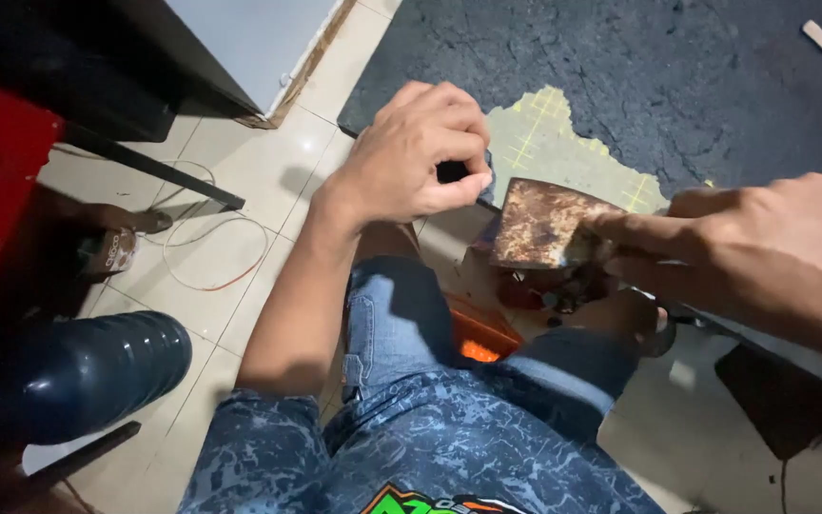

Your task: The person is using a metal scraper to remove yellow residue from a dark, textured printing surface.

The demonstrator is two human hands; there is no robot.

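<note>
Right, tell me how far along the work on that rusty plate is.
Done: nothing shows as finished; the rusty brown metal plate is still fully rusted. In hand: right hand steadies it; left hand clenches a black-handled tool. Left: the whole rusty face.

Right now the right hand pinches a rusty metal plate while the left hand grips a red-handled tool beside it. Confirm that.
Not quite: the head view shows the tool handle in the left hand is black, not red. The right hand does pinch the rusty metal plate.

Plate (pixel 541 222) rust-brown, mottled; shorts (pixel 430 428) blue, marbled; mat (pixel 677 86) dark grey; floor tiles (pixel 249 171) cream; jug (pixel 88 371) navy.
</note>
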